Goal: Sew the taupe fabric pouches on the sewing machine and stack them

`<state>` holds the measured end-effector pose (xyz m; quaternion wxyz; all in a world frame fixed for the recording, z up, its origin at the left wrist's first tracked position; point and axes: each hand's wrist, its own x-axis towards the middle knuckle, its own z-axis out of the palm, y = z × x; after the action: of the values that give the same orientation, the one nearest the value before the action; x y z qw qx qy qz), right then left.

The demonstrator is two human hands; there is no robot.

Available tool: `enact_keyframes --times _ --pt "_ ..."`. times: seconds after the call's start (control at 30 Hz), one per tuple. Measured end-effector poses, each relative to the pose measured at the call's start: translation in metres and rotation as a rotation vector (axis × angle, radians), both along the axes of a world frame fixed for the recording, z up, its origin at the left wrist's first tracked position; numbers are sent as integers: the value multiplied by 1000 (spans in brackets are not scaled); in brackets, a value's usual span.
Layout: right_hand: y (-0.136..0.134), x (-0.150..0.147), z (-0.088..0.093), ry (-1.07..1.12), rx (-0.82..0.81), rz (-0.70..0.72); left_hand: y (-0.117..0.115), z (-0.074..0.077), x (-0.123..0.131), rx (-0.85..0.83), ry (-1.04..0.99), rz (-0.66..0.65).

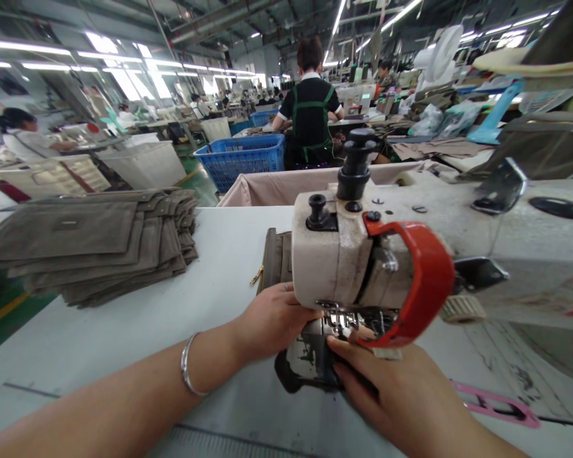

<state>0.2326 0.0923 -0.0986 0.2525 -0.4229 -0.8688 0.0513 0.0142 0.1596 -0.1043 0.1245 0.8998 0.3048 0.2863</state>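
A white sewing machine (325, 254) with a red curved guard (430, 280) stands over the work. Behind its head a grey-brown fabric piece (281, 251) with a gold zipper pull (256, 275) lies partly hidden. My left hand (272, 321), a silver bangle at its wrist, is closed on this piece, its fingertips left of the needle area. My right hand (396, 385) is in front of the needle, thumb and fingers closed on a dark fabric edge (363, 376). The guard covers some of its fingers. Beneath both hands is the worn metal machine bed (305, 359).
A stack of grey-brown fabric pieces (100, 242) lies at the left of the white table (219, 254). A pink tool (501, 406) lies at the right. Beyond the table are a pink cloth-lined bin (277, 187), a blue basket (243, 159) and a seated person (310, 114).
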Motion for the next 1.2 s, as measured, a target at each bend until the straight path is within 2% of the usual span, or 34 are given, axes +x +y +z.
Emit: enact_keyframes --times 0.17,0.27,0.37,0.53,0.63,0.73,0.83,0.97,1.2 --pt "-1 0 1 -48 -101 -20 5 0 -6 7 122 -78" --pt "0 0 2 -51 -125 -4 8 1 -5 11 161 -58" --pt "1 1 2 -45 -118 16 4 7 -2 -6 239 -18" --pt "1 5 4 -14 -173 43 -24 34 1 -102 306 145" --pt "1 6 5 1 -206 72 -45 49 3 -231 376 124" --pt "2 6 6 0 -231 96 -63 56 8 -235 419 89" --pt "2 8 5 27 -233 93 -77 56 11 -221 461 87" --pt "0 10 5 63 -198 137 -89 47 9 -274 515 31" --pt "-1 5 4 43 -111 94 -91 38 4 -278 485 33"
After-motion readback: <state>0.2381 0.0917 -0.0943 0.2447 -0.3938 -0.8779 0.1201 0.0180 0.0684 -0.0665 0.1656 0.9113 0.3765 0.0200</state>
